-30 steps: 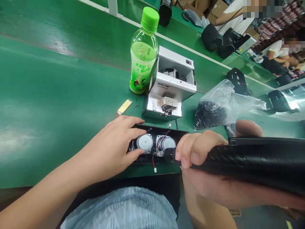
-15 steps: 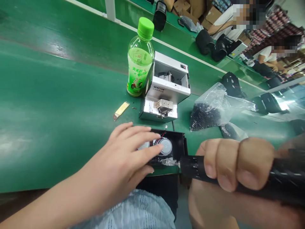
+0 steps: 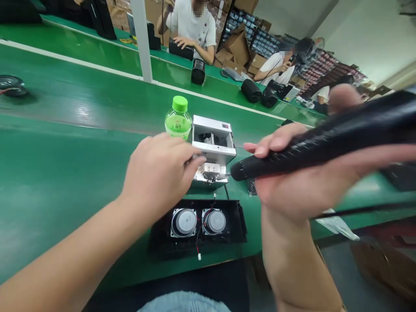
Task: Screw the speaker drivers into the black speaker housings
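Note:
My right hand (image 3: 292, 182) is wrapped round a black electric screwdriver (image 3: 269, 167), its tip pointing left at the front of a silver screw feeder (image 3: 214, 149). The bit is close to the metal pick-up block (image 3: 212, 170); whether they touch I cannot tell. My left hand (image 3: 159, 169) is raised at the feeder's left side, fingers curled and thumb near the forefinger; anything in that pinch is hidden. Below both hands lies a black speaker housing (image 3: 234, 225) with two round speakers (image 3: 186, 222), red and black wires and small white connectors.
Behind my left hand stands a green-capped bottle (image 3: 178, 119). A white post (image 3: 142, 43) rises from the green bench (image 3: 81, 147). Across it a person (image 3: 191, 30) handles a black case. A loose speaker (image 3: 13, 86) lies at far left, a plastic bag (image 3: 338, 225) at right.
My view has swung up and left. The screwdriver has moved from the speaker housing to the feeder. My left hand has lifted off the housing, and its spread fingers have curled in.

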A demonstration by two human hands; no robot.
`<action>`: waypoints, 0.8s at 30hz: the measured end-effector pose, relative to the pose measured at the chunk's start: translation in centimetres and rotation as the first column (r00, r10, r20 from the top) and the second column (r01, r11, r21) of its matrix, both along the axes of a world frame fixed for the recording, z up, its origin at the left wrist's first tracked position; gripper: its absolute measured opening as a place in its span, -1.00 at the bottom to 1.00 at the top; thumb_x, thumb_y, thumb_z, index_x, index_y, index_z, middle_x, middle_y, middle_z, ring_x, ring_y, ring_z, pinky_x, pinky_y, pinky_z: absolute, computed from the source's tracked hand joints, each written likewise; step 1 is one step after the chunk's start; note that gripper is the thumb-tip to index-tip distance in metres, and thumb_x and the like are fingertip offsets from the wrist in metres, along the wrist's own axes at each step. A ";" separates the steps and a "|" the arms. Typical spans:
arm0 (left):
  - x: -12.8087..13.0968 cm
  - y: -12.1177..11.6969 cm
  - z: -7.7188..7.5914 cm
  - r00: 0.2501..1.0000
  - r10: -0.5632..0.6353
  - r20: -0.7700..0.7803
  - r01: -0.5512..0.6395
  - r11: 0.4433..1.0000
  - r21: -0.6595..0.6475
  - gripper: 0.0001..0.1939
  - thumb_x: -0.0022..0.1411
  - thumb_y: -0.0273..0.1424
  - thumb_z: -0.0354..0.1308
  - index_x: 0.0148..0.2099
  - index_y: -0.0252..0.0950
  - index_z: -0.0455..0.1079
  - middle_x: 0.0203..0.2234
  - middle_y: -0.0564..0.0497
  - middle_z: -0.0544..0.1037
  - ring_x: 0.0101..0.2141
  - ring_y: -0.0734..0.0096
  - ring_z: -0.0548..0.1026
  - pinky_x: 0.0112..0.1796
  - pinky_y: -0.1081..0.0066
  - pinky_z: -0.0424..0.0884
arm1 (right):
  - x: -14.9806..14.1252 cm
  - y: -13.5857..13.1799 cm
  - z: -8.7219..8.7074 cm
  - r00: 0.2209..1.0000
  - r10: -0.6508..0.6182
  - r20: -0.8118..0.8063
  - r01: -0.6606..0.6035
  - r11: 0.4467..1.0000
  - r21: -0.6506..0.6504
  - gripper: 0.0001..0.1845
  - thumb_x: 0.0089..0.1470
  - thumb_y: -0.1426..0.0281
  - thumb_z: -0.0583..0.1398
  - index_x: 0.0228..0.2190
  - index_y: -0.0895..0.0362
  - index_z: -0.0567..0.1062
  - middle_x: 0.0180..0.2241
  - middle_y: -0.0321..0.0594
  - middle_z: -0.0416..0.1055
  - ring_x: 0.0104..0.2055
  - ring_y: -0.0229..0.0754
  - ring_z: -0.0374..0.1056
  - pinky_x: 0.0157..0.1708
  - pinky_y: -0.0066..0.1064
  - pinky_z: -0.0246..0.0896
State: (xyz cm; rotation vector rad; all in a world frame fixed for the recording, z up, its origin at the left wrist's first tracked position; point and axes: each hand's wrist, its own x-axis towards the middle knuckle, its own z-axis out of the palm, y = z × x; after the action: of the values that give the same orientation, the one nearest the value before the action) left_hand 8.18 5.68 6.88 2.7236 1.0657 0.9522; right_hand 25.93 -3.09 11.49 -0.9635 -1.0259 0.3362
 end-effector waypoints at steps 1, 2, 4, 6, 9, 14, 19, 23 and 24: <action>1.0 0.9 0.6 0.998 0.034 -0.060 -0.034 0.999 0.009 -0.72 0.53 -0.30 0.15 0.08 -0.24 0.65 -0.21 -0.12 0.70 -0.12 0.01 0.63 -0.10 0.10 0.48 | -0.1 1.3 0.0 1.000 -0.002 -0.030 0.004 0.997 0.077 -0.42 0.44 -0.23 -0.08 0.01 -0.20 0.52 -0.51 -0.39 0.31 -0.56 -0.17 0.32 -0.51 -0.34 0.26; 1.7 1.4 1.1 0.993 0.048 -0.104 -0.047 0.999 0.015 -0.63 0.50 -0.37 0.15 0.25 -0.29 0.58 -0.14 -0.17 0.69 -0.07 -0.03 0.62 -0.07 0.07 0.50 | -0.2 2.4 -0.1 0.999 0.002 -0.053 0.006 0.990 0.138 -0.42 0.43 -0.22 -0.05 -0.03 -0.15 0.54 -0.55 -0.39 0.30 -0.61 -0.18 0.27 -0.57 -0.35 0.19; 1.9 1.3 1.3 0.987 -0.051 -0.149 0.053 0.999 0.008 -0.44 0.41 -0.52 0.12 0.42 -0.30 0.44 -0.04 -0.21 0.65 -0.02 -0.04 0.61 -0.04 0.08 0.51 | -0.3 3.8 -0.8 0.998 0.052 -0.036 -0.047 0.989 0.142 -0.38 0.38 -0.29 0.02 -0.09 -0.09 0.56 -0.60 -0.41 0.28 -0.68 -0.19 0.22 -0.66 -0.34 0.09; 0.6 -0.2 0.8 0.931 -0.319 -0.179 0.314 0.948 -0.056 -0.46 0.35 -0.62 0.10 0.28 -0.17 0.55 -0.08 -0.11 0.64 -0.09 0.08 0.60 -0.09 0.16 0.50 | -0.2 4.6 -1.9 0.993 0.116 0.003 -0.115 0.985 0.127 -0.34 0.31 -0.35 0.06 -0.12 -0.07 0.55 -0.62 -0.42 0.30 -0.71 -0.17 0.22 -0.70 -0.31 0.09; -2.4 -3.4 -0.9 0.744 -0.614 -0.265 0.567 0.789 -0.237 -0.76 0.33 -0.61 0.22 -0.22 -0.14 0.60 -0.32 0.00 0.60 -0.30 0.21 0.56 -0.25 0.21 0.43 | 0.0 5.1 -3.5 0.975 0.221 0.012 -0.221 0.966 0.132 -0.37 0.27 -0.35 0.10 -0.15 -0.09 0.53 -0.62 -0.42 0.36 -0.73 -0.17 0.21 -0.76 -0.29 0.11; -3.2 -6.7 -3.3 0.698 -0.649 -0.304 0.593 0.761 -0.263 -0.84 0.26 -0.51 0.44 -0.29 -0.14 0.57 -0.45 0.05 0.55 -0.39 0.18 0.51 -0.30 0.15 0.35 | -0.2 4.9 -3.8 0.966 0.260 -0.014 -0.259 0.965 0.023 -0.31 0.23 -0.40 0.12 -0.10 -0.11 0.56 -0.61 -0.43 0.39 -0.68 -0.14 0.24 -0.69 -0.23 0.16; -1.5 -6.6 -4.5 0.699 -0.667 -0.258 0.600 0.743 -0.296 -0.73 0.28 -0.52 0.42 -0.40 -0.18 0.44 -0.45 0.06 0.54 -0.37 0.22 0.50 -0.28 0.16 0.28 | -0.3 4.5 -3.0 0.972 0.223 -0.067 -0.226 0.974 -0.032 -0.11 -0.03 -0.54 0.17 -0.01 -0.13 0.57 -0.62 -0.45 0.40 -0.67 -0.12 0.24 -0.67 -0.23 0.15; -2.1 -6.1 -4.7 0.858 -0.477 -0.193 0.433 0.872 -0.228 -0.75 0.44 -0.52 0.20 -0.35 -0.20 0.44 -0.44 0.03 0.51 -0.39 0.21 0.43 -0.30 0.15 0.20 | -0.3 4.6 -4.2 0.972 0.205 -0.114 -0.204 0.979 0.020 -0.21 0.18 -0.44 0.14 0.02 -0.08 0.57 -0.62 -0.46 0.38 -0.70 -0.18 0.22 -0.71 -0.29 0.13; -2.5 -6.0 -4.8 0.889 -0.415 -0.196 0.374 0.902 -0.214 -0.74 0.46 -0.51 0.16 -0.34 -0.20 0.44 -0.44 0.03 0.51 -0.39 0.19 0.43 -0.29 0.15 0.20 | -0.3 4.5 -4.4 0.971 0.202 -0.128 -0.197 0.979 0.048 -0.23 0.22 -0.41 0.13 0.02 -0.06 0.57 -0.62 -0.46 0.38 -0.72 -0.20 0.22 -0.74 -0.32 0.11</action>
State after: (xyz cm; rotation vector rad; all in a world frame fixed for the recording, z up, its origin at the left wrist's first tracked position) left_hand 5.71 -0.28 2.04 2.7941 0.5387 0.4584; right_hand 25.62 1.37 7.04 -0.7970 -1.0054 0.5404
